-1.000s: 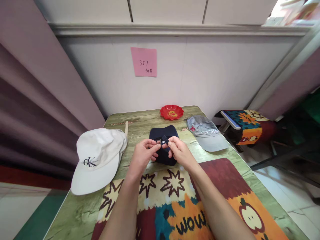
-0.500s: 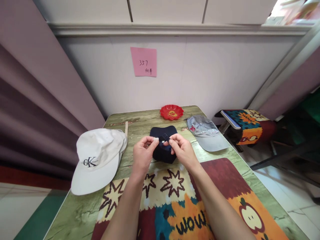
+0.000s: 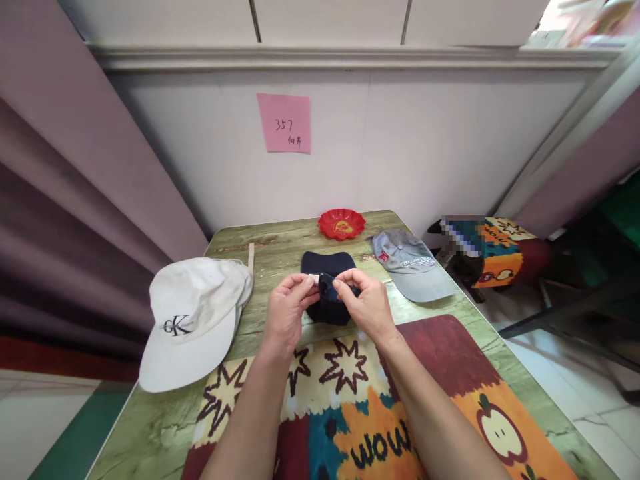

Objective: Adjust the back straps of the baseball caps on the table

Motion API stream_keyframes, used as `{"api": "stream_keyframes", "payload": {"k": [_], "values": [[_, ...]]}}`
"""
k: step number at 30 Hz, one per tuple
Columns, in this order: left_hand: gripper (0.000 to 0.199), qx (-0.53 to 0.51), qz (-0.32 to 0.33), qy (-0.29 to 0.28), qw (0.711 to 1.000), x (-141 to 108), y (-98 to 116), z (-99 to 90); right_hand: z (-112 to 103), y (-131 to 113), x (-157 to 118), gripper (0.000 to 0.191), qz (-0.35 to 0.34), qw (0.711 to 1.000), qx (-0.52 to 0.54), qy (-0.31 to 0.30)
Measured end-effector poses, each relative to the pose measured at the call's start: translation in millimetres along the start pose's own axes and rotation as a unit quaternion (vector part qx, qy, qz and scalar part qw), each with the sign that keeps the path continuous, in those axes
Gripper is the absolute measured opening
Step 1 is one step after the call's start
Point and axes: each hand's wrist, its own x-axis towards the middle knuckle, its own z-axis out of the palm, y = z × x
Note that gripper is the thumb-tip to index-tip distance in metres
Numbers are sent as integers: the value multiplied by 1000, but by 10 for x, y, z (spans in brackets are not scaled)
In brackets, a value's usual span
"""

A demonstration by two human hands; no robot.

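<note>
A dark navy cap (image 3: 328,263) lies on the table between my hands, its brim pointing away from me. My left hand (image 3: 290,308) pinches one end of the cap's back strap, where a small pale piece shows at the fingertips. On the other side, my right hand (image 3: 364,301) has thumb and forefinger closed on the dark strap (image 3: 326,283). How the two ends meet is too small to make out. To the left sits a white cap (image 3: 193,313) with CK letters and a loose strap end sticking up. A grey cap (image 3: 413,267) rests at the right.
A red scalloped dish (image 3: 341,215) stands at the table's back edge. A colourful printed mat (image 3: 350,407) covers the front of the green wood-patterned table (image 3: 135,427). Behind is a white wall with a pink note (image 3: 284,123). Purple curtain (image 3: 100,167) hangs at left.
My right hand has shifted its pinch along the strap, and the strap has turned between my fingers. My left hand keeps its pinch. The caps on either side stay put.
</note>
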Motion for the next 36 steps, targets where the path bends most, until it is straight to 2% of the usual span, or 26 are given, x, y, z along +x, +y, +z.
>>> {"api": "stream_keyframes", "payload": {"k": [7, 13, 25, 36], "values": [[30, 19, 5, -5, 1000, -39, 13, 43, 24, 3, 3, 21, 18, 1000, -18, -4], [30, 26, 7, -4, 1000, -19, 7, 6, 2, 31, 18, 21, 28, 999, -15, 24], [29, 22, -3, -16, 1000, -1, -10, 6, 28, 22, 10, 22, 31, 999, -31, -7], [27, 44, 4, -31, 999, -13, -6, -13, -41, 5, 24, 19, 15, 999, -32, -42]]}}
